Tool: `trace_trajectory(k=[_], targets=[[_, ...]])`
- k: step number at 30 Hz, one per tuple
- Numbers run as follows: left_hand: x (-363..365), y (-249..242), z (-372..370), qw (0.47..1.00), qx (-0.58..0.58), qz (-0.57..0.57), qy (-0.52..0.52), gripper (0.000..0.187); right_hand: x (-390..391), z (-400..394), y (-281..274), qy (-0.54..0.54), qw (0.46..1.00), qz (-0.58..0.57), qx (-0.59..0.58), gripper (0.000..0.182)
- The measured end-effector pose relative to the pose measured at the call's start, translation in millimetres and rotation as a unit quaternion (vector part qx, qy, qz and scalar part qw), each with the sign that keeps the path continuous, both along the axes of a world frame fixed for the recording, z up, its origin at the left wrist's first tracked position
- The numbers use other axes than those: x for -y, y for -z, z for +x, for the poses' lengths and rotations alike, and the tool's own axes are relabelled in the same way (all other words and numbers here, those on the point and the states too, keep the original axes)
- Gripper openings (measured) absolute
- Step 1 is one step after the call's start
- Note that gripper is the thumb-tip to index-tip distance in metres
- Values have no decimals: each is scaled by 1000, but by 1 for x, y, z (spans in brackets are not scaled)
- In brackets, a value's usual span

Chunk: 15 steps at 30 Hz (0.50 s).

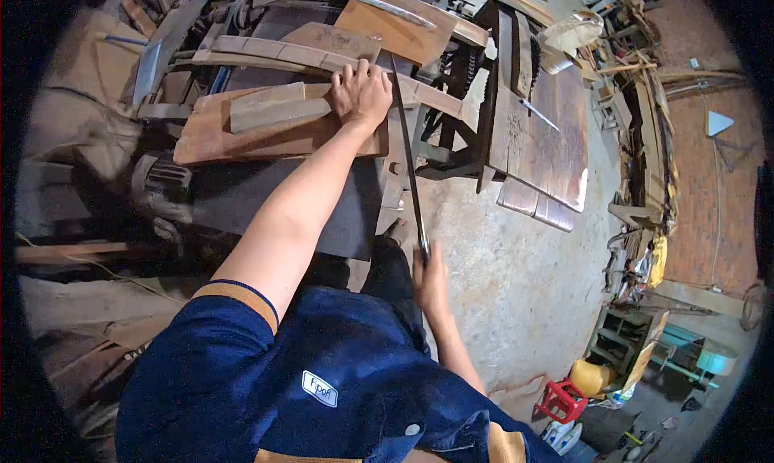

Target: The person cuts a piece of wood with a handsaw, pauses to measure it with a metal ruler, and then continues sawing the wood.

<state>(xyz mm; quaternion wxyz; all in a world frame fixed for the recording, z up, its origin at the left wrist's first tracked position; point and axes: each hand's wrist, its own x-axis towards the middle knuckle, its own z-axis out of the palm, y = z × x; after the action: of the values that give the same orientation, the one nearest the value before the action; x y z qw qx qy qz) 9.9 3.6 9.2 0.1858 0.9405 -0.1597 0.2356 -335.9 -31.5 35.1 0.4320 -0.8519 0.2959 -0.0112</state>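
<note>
My left hand [363, 96] reaches forward, its fingers curled over a long, slightly curved wooden strip [439, 100]. Beneath the wrist lies a thick reddish board [208, 132] with a shorter grey-brown piece of wood [270, 112] on top. My right hand [431, 279] is low, near my body, closed round the near end of a hand saw [409, 152]. The saw's long dark blade shows edge-on, slanting forward to just right of my left hand, where it crosses the strip. My fingers hide most of the saw's handle.
A wide orange-brown board [395, 27] lies beyond the strip on the dark bench [322, 213]. To the right stands a plank-topped table [556, 140] with a pale, thin tool [538, 114]. A red plastic stool [560, 401] and scrap wood line the right side.
</note>
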Motion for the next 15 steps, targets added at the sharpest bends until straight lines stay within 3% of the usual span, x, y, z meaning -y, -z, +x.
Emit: trace_trajectory(k=[1, 4, 11, 15], targets=[[0, 0, 0, 1000, -1, 3, 0, 26, -3, -28, 1, 9, 999, -3, -49, 26], [-2, -1, -1, 1000, -2, 3, 2, 26, -7, -34, -10, 21, 999, -12, -44, 19], [0, 2, 1, 1000, 2, 18, -4, 25, 24, 136, -2, -40, 992, -22, 117, 23], [1, 0, 0, 1000, -14, 16, -6, 24, 17, 80, -2, -32, 997, -5, 64, 24]])
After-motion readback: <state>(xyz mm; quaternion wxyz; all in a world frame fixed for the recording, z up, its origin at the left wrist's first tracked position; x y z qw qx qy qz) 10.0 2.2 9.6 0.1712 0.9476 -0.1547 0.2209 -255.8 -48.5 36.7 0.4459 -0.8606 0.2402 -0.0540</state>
